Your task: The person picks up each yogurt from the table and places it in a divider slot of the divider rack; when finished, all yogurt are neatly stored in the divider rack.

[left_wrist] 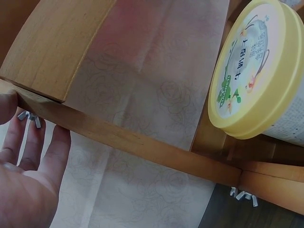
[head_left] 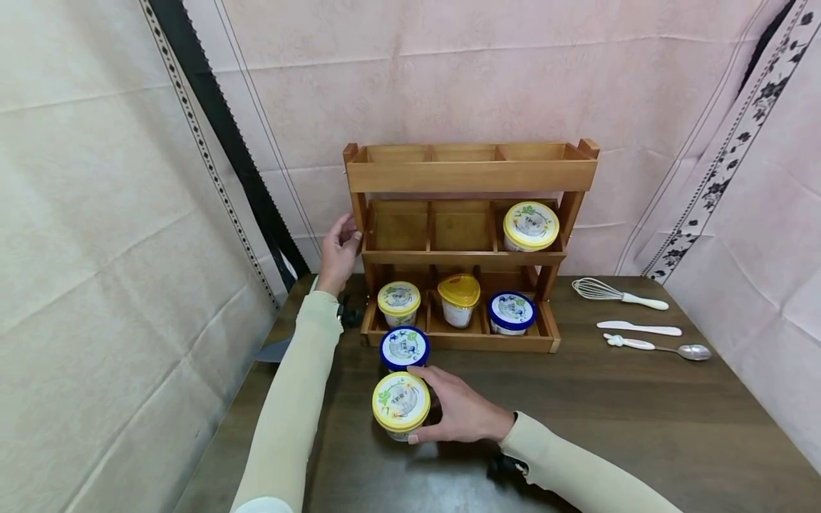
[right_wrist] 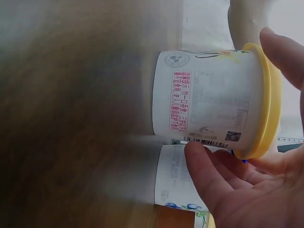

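My left hand (head_left: 338,256) holds the left side post of a three-tier wooden rack (head_left: 471,177); in the left wrist view its thumb and fingers lie on either side of the post, by a wing nut (left_wrist: 30,117). On the table in front, my right hand (head_left: 458,410) has its thumb and fingers around a white tub with a yellow lid (head_left: 400,401). Its fingers (right_wrist: 204,166) lie against the tub's printed side. Just behind stands a blue-lidded tub (head_left: 404,347), close to the rack's front edge.
The bottom tier holds a yellow-lidded tub (head_left: 399,299), a tub with a peaked yellow lid (head_left: 459,292) and a blue-lidded tub (head_left: 512,311). Another yellow-lidded tub (head_left: 531,224) sits middle tier right. A whisk (head_left: 596,289), white knife (head_left: 638,328) and spoon (head_left: 695,352) lie right.
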Demonstrator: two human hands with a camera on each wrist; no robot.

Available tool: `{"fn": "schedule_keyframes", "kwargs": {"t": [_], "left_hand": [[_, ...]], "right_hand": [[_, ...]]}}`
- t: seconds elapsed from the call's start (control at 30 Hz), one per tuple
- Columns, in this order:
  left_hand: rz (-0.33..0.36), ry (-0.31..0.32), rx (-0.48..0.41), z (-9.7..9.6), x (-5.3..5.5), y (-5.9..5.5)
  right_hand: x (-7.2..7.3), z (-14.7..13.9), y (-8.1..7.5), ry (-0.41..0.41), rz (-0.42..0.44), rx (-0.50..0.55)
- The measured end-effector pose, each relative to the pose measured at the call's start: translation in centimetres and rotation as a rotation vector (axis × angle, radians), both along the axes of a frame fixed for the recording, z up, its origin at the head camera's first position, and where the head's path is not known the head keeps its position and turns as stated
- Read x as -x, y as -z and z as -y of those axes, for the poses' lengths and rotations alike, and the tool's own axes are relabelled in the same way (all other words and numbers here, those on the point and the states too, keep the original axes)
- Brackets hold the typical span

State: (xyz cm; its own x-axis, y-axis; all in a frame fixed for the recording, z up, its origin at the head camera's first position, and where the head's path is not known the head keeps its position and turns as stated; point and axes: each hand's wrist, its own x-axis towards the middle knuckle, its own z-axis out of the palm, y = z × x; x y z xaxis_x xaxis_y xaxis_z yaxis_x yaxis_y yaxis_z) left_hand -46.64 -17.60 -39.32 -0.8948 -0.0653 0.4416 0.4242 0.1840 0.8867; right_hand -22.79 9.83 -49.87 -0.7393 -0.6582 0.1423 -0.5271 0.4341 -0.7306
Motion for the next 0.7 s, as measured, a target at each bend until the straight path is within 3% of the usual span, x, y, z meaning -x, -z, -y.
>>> {"fn": "schedule_keyframes", "kwargs": {"t": [0.4, 0.7], "left_hand": [[-0.002, -0.008, -0.017, -0.2, -0.1, 0.1], [0.009, -0.006, -0.027, -0.2, 0.1, 0.1]], "right_hand": [[0.2, 0.0, 0.2, 0.008, 0.11, 0.077], [0.0, -0.4, -0.8, 0.019, 0.073, 0.086]]}}
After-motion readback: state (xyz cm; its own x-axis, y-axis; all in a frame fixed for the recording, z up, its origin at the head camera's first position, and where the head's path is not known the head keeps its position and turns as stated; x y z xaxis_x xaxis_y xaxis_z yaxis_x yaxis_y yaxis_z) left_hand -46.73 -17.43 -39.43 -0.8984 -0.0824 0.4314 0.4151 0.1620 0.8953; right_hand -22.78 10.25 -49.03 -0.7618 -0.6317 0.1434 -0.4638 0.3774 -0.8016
